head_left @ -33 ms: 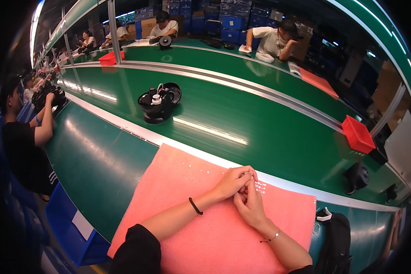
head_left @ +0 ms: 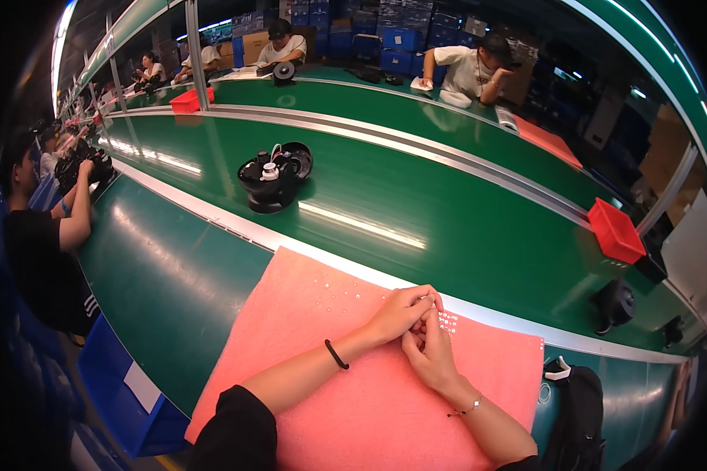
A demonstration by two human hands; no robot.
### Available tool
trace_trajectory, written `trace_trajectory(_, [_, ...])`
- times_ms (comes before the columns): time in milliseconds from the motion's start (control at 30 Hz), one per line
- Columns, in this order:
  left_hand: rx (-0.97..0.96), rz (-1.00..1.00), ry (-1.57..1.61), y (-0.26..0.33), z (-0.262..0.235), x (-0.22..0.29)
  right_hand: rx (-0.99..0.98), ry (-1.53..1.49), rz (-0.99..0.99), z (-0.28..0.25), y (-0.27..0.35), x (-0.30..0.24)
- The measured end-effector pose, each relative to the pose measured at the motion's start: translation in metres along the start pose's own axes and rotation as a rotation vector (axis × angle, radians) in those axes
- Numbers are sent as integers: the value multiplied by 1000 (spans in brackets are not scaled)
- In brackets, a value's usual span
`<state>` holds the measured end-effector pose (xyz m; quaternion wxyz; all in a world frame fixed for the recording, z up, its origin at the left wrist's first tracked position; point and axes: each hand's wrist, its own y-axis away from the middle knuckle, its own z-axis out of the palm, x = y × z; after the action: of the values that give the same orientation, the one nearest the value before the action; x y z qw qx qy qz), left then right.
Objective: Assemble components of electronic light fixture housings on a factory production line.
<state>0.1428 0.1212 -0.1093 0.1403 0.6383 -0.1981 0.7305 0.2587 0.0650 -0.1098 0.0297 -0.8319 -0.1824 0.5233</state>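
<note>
Hands working on pink foam mat [head_left: 314, 369]
Left hand [head_left: 401, 312] and right hand [head_left: 430, 353] meet fingertip to fingertip, pinching a small part too tiny to identify, beside scattered small silver screws [head_left: 448, 322].

A foam mat [head_left: 306, 377] lies on the near bench; both hands meet at its far edge, beside scattered small screws [head_left: 334, 292]. Beyond, on the conveyor belt [head_left: 448, 228], sits a round appliance part [head_left: 273, 177]; a plastic bin [head_left: 617, 230] stands far right.

Brown cardboard boxes [head_left: 253, 45] far back, white label [head_left: 142, 386] on blue bin [head_left: 122, 392]
</note>
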Motion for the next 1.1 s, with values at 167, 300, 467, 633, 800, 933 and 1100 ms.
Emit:
trace_trajectory(167, [11, -12, -17, 2, -2, 2, -1, 2, -16, 2, -1, -1])
trace_trajectory(300, [15, 3, -17, -1, -3, 1, 38, -8, -32, 2, -3, 1])
trace_trajectory(467, [474, 175, -215, -12, -17, 6, -5, 74, -72, 2, -4, -4])
trace_trajectory(633, [1489, 429, -237, -51, -154, 17, 17, 224, -278, 7, -1, -13])
trace_trajectory(800, [1213, 152, 502, -37, -200, -10, -39, 352, -336, 15, 3, -19])
trace_trajectory(933, [1165, 177, 565, -25, -210, 7, -56, 361, -328, 20, 5, -22])
trace_trajectory(1100, [1176, 155, 466, -18, -244, 5, -59, 371, -302, 29, -2, -34])
